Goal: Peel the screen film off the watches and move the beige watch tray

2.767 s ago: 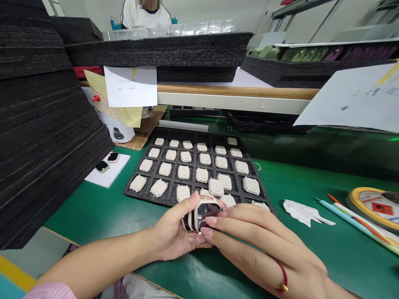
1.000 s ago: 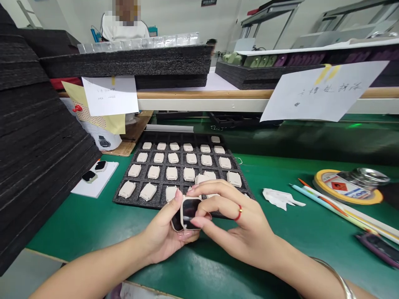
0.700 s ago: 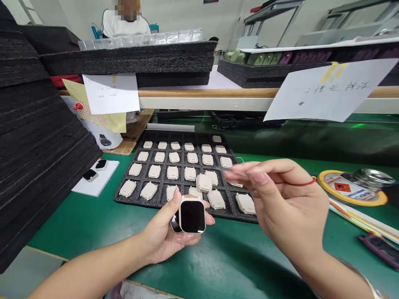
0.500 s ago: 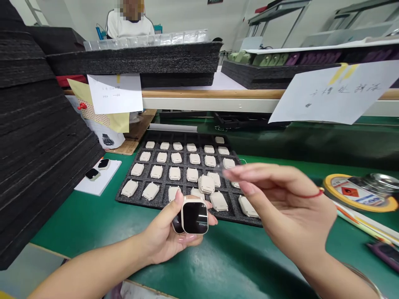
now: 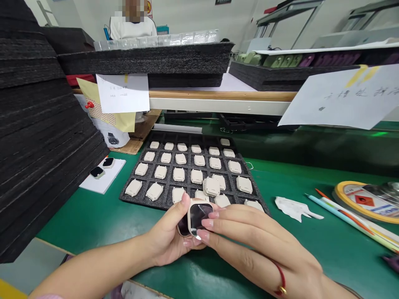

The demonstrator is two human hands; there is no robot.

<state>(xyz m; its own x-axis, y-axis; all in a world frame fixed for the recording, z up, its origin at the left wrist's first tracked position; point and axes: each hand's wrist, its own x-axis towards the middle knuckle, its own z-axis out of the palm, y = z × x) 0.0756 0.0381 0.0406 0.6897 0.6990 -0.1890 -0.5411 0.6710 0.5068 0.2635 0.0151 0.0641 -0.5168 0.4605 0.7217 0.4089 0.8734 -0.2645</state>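
Note:
My left hand (image 5: 170, 232) is closed around two smartwatch bodies without straps, one overlapping the other. The front watch body (image 5: 190, 220) has a cream frame, and its dark screen faces me. The rear one (image 5: 183, 225) shows only as a dark edge beside my thumb. My right hand (image 5: 264, 245) reaches across from the right, its fingertips at the front screen. A thin clear film (image 5: 199, 214), partly hidden by the fingers, shows as glints on that glass. Behind my hands, a black foam tray (image 5: 124, 198) holds rows of cream watch bodies (image 5: 178, 174).
Two watch bodies (image 5: 97, 172) lie on a white pad (image 5: 106, 182) at left, beside stacked black foam trays (image 5: 37, 137). Crumpled tissue (image 5: 291, 207), pens (image 5: 338, 215) and a round yellow-rimmed container (image 5: 346, 203) are at right. A shelf (image 5: 218, 103) crosses above; a person (image 5: 132, 27) sits beyond.
My right hand has come down and left, bringing the clear film onto the front watch's screen. The tissue at right is now uncovered. My left hand keeps its hold; the view has shifted slightly.

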